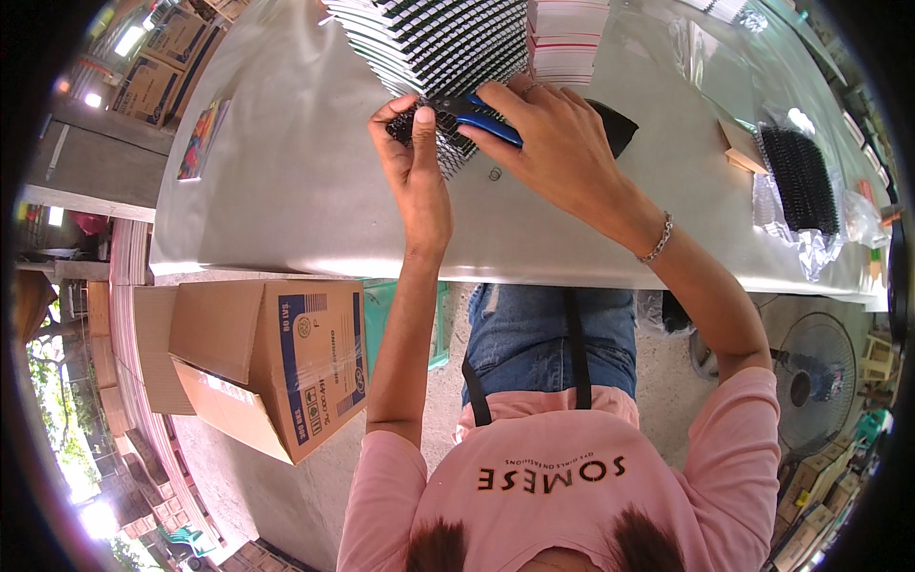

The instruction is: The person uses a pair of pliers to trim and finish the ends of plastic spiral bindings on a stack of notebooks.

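Note:
My right hand (562,143) is closed around the blue handles of a pair of pliers (491,124). The dark jaws of the pliers point left, toward the fingertips of my left hand (416,176). That hand pinches the end of a black spiral coil (405,124) between thumb and fingers. Both hands work at the near corner of a tall stack of coil-bound notebooks (438,43), whose black coils lie in rows. A small cut ring of coil (495,174) lies on the table just below. Partly covered by my right hand is a black object (615,129) I cannot make out.
A stack of red-edged paper blocks (567,38) stands beside the notebooks. At the right of the silver-grey table (315,210), black coils (799,181) lie on clear plastic. An open cardboard box (276,362) sits below the left edge; a fan (815,377) stands at the right.

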The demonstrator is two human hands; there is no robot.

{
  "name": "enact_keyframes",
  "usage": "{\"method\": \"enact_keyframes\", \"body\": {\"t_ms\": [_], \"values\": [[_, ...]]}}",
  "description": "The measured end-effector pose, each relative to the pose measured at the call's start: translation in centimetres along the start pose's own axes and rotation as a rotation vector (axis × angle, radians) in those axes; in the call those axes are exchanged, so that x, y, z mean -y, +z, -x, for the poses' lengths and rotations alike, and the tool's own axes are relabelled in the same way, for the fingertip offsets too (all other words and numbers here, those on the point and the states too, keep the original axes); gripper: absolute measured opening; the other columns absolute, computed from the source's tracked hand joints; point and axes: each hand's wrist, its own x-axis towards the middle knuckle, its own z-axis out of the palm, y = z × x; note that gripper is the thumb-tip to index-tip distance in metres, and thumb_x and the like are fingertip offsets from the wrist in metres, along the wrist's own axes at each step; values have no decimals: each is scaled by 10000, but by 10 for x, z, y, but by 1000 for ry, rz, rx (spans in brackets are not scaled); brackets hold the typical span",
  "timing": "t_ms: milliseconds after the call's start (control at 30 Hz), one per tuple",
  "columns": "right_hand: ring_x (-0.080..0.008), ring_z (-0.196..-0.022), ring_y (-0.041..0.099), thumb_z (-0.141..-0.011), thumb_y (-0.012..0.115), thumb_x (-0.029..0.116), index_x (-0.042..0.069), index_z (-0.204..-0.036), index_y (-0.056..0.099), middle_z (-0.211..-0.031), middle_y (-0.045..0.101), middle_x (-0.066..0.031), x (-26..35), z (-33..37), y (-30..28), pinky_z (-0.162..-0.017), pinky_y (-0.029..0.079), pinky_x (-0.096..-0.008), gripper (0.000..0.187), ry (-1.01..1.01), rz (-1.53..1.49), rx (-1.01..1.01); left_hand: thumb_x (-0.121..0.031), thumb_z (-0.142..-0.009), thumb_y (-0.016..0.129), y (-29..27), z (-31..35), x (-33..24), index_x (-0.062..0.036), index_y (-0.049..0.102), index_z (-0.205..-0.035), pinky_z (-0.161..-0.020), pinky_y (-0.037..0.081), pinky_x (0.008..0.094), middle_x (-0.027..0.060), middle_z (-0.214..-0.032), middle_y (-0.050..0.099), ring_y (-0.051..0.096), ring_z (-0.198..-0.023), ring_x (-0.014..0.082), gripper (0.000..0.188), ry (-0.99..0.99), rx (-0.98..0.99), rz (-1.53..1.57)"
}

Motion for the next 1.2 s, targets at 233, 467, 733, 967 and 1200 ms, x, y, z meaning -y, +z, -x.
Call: {"method": "enact_keyframes", "body": {"t_ms": [233,467,733,967,1200], "values": [[-288,-683,709,-909,704,416,76,-1062,622,-857,710,-112,5,1,-8,-573,556,-414,382,142,-45,148,-265,-1079,511,-3,-2,5,-81,473,-1232,-991,406,308,36,-1145,531,510,-1068,123,242,-12,-46,24],[-341,-953,647,-900,717,415,87,-1144,616,-1079,664,-191,-7,10,-5,-826,496,-481,421,9,39,-1,-245,-1075,514,2,0,2,-78,476,-1231,-1001,412,324,49,-1166,526,525,-1080,143,232,-62,-126,237],[-327,-872,675,-899,717,414,100,-1101,642,-996,689,-168,-3,4,0,-752,521,-458,381,-3,19,0,-177,-1050,570,-5,4,7,-71,516,-1223,-994,405,301,34,-1157,563,522,-1080,115,210,-53,4,51],[-291,-606,692,-914,700,409,79,-988,614,-778,693,-102,0,8,1,-498,530,-429,349,99,-47,81,-247,-1073,527,-8,3,13,-71,520,-1203,-984,414,307,39,-1135,562,527,-1066,119,219,-15,-25,-8],[-323,-912,668,-901,710,445,86,-1106,629,-1037,676,-169,-11,19,2,-777,513,-458,421,46,14,34,-276,-1079,500,-1,4,8,-99,464,-1243,-982,418,335,45,-1175,524,518,-1091,140,243,-81,-110,178]]}}
